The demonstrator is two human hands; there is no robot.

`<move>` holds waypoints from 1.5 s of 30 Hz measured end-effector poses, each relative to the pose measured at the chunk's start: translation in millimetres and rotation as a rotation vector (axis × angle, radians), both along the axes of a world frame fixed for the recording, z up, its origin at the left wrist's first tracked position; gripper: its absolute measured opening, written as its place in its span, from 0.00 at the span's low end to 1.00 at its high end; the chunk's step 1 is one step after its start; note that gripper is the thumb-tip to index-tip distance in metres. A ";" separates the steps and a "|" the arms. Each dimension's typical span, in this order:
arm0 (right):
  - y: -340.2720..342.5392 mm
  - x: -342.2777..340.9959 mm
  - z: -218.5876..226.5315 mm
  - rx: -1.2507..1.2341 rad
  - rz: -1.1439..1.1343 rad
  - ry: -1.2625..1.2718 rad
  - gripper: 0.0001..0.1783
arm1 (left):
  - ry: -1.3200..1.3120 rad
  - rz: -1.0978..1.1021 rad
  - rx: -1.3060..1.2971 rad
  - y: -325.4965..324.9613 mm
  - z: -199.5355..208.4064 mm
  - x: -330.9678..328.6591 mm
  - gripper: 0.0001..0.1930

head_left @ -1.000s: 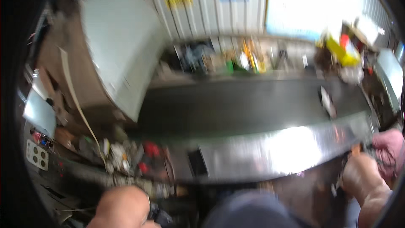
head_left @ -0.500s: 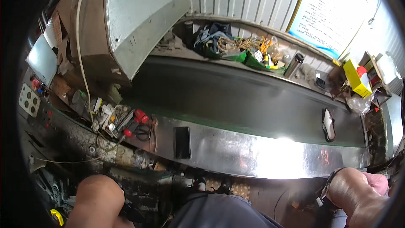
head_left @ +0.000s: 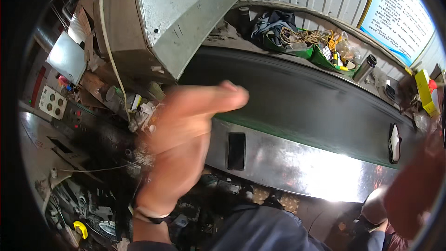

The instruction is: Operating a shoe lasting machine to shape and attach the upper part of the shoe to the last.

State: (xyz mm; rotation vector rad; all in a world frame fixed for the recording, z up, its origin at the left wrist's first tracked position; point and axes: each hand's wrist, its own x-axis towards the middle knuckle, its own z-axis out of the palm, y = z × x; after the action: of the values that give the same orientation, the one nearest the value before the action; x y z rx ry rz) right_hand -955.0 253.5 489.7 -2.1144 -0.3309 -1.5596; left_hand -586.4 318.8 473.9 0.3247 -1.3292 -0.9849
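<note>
My left hand [head_left: 186,130] is raised over the near edge of the belt, smeared by motion. Its fingers stretch out toward the right, and I see nothing held in them. A band circles that wrist. At the right rim a large blurred skin-coloured shape, my right hand [head_left: 416,190], comes close to the camera; its fingers cannot be made out. Behind it on the dark conveyor belt [head_left: 297,102] lies a white-and-black shoe [head_left: 394,144]. A black phone [head_left: 236,151] rests on the shiny metal ledge [head_left: 288,167], just right of my left hand.
A grey metal hood [head_left: 195,23] covers the belt's far left. Along the back shelf are green bags [head_left: 320,58] with cords, a steel flask [head_left: 365,68] and a yellow box [head_left: 426,92]. Left stand a socket panel [head_left: 52,102] and cluttered small tools.
My left arm has risen from the lower left, bringing the hand over the ledge. The right arm has come up at the right rim. The whole view has shifted left.
</note>
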 end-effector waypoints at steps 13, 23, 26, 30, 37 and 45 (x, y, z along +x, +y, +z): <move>0.8 68.2 -337.5 1.122 -0.785 0.954 0.29 | -1.481 1.006 1.091 -178.5 -323.1 325.8 0.35; -46.4 155.7 -325.2 1.418 -0.534 0.753 0.44 | -2.008 1.029 1.233 -223.4 -312.7 459.8 0.18; -84.9 200.1 -323.8 1.507 -0.489 0.647 0.50 | -1.813 0.886 0.702 -256.7 -309.7 334.5 0.13; -129.4 244.5 -328.5 1.981 -0.282 0.346 0.60 | -0.994 0.423 1.022 -270.9 -302.9 288.9 0.21; -135.7 235.7 -326.7 2.291 -0.093 0.013 0.54 | -1.656 1.621 1.585 -236.3 -385.0 599.8 0.35; -103.8 168.3 -324.0 2.289 -0.045 -0.239 0.52 | -1.271 1.631 1.803 -192.7 -434.0 607.9 0.36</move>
State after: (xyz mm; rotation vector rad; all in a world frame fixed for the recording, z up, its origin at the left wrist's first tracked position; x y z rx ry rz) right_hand -786.6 149.7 165.6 -0.0903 0.9931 -0.9089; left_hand 21.5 126.0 39.9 3.0853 -0.1665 -0.0388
